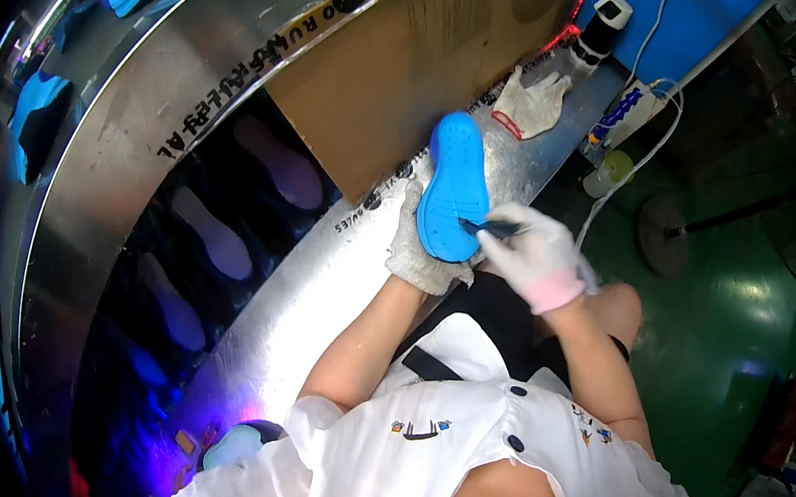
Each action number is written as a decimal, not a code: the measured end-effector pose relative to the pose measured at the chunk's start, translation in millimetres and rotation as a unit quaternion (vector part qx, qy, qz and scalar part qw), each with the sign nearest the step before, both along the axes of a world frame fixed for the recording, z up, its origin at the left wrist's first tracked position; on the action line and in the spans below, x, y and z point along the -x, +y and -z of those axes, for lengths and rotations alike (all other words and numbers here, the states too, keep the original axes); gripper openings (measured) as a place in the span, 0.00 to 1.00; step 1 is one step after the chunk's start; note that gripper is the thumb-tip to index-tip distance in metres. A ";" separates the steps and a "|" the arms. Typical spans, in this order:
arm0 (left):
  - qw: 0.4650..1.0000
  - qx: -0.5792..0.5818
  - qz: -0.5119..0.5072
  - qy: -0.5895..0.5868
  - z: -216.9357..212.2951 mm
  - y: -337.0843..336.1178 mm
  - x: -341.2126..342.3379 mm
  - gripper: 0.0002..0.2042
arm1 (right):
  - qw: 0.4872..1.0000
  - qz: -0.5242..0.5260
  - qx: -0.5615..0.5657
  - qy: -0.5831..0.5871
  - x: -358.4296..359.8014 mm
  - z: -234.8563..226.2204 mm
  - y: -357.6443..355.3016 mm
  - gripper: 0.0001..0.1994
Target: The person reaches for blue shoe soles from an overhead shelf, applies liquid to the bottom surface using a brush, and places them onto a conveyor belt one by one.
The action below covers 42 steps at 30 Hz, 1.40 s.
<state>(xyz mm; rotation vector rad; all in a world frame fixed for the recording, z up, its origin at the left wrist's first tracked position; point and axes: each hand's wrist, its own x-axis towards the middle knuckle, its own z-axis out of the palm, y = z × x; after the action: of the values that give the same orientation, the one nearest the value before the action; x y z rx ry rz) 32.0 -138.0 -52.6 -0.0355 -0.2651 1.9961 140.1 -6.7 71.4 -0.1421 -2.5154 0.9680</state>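
A bright blue shoe sole is held up over the metal ledge, its heel end pointing away from me. My left hand, in a knitted off-white glove, grips the sole from beneath and along its left edge. In a white glove with a pink cuff, my right hand pinches a dark, slim pen-like tool. The tool's tip meets the wide forefoot part of the sole, or comes very near it. Most of my left fingers are hidden behind the sole.
Several soles, one a pale sole, lie in the dark recess at left. A cardboard sheet leans beyond the metal ledge. An empty glove, a black-and-white cylindrical device and a power strip with a cable sit at right.
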 end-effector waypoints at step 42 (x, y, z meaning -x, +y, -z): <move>0.903 0.232 0.085 0.351 -132.6 -14.0 13.1 0.35 | 0.971 -0.201 0.100 0.086 -42.8 -66.1 -7.8 0.10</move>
<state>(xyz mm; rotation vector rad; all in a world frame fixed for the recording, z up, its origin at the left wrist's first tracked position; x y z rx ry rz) 18.9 -151.9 80.0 0.3433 0.6593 1.7284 182.9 -14.5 137.5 0.3902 -2.3261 1.3289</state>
